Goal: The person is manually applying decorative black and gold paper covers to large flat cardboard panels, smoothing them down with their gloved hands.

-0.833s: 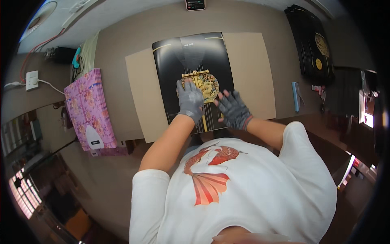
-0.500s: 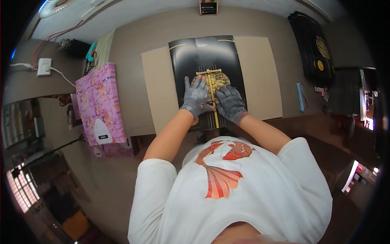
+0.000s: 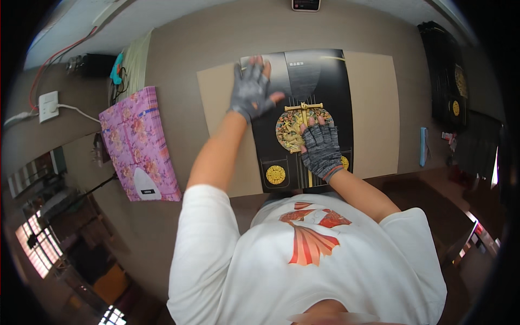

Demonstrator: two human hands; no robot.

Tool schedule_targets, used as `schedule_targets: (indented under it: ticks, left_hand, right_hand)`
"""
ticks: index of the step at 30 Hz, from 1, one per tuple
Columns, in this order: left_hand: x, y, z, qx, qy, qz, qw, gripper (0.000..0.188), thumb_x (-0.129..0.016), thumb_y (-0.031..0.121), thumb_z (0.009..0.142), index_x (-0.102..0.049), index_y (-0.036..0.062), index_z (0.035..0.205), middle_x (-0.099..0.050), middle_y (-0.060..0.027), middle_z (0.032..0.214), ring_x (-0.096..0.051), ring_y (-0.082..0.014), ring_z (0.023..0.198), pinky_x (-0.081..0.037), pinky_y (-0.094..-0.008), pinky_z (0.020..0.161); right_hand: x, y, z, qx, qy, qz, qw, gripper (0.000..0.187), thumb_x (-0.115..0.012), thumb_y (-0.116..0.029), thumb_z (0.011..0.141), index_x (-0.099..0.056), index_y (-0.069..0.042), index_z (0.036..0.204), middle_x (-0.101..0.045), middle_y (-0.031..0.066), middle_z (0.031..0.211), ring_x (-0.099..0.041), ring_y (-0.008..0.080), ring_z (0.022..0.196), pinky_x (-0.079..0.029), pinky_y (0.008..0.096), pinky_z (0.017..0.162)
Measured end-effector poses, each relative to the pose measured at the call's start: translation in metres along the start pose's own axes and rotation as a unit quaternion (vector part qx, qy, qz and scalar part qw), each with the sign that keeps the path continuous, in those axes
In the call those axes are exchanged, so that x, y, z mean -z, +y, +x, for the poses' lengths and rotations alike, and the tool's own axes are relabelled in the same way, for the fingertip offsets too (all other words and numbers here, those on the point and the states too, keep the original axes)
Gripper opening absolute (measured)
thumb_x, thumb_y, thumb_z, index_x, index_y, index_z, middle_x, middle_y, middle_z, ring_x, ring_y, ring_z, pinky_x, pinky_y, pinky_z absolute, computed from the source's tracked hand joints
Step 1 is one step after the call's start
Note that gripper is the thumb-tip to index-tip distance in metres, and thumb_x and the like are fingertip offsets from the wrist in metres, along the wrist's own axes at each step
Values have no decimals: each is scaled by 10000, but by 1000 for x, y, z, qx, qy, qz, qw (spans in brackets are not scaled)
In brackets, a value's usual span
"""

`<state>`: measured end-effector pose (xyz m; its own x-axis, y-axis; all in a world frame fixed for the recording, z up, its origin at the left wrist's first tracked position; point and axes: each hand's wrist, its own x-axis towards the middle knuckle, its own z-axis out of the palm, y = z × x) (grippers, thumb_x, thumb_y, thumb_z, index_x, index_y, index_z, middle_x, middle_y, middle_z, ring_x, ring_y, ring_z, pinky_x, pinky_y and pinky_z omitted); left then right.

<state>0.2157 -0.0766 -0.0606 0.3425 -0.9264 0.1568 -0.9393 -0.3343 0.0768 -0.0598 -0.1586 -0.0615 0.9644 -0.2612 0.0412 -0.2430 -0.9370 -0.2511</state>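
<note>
A glossy black printed package (image 3: 325, 76), flat and shaped like a folded garment, lies on a sheet of tan cardboard (image 3: 374, 114). It bears a colourful round medallion (image 3: 284, 131) in the middle, crossed by a gold bar-shaped print, and a smaller gold roundel (image 3: 275, 174) at its near left. My left hand (image 3: 251, 95), in a grey fingerless glove, is over the package's far left edge with fingers outstretched. Flat on the medallion's right side lies my right hand (image 3: 322, 146), in a matching glove with bare fingertips. Neither hand grips anything.
A stack of pink floral packages (image 3: 135, 146) is at the left, near a white power adapter (image 3: 49, 106) with cables. More black packages (image 3: 452, 89) lie at the far right. A blue strip-like object (image 3: 423, 146) sits nearer. A phone (image 3: 306, 5) is at the far edge.
My left hand has lifted from the medallion and moved to the package's far left edge. My right hand stays on the medallion, lying flatter. The whole view has shifted slightly.
</note>
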Motion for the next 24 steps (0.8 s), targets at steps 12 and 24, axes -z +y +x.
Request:
schedule_targets:
  ticks: [12, 24]
  left_hand:
    - [8, -18, 31, 77, -52, 69, 993, 896, -548, 602, 857, -231, 110, 1535, -184, -185, 1598, -148, -378, 1476, -55, -698, 1119]
    - [46, 158, -228, -9, -84, -212, 974, 897, -746, 428, 769, -356, -24, 1438, -342, -298, 1485, -308, -473, 1391, -279, -532, 1131]
  right_hand:
    - [1, 0, 10, 2, 20, 7, 1000, 591, -574, -294, 839, -495, -106, 1394, -439, 163, 1456, -312, 369, 1416, -203, 588, 1152]
    - [-8, 1, 1, 2, 70, -51, 996, 568, -549, -308, 859, -494, -96, 1383, -437, 171, 1461, -324, 352, 1410, -188, 569, 1157]
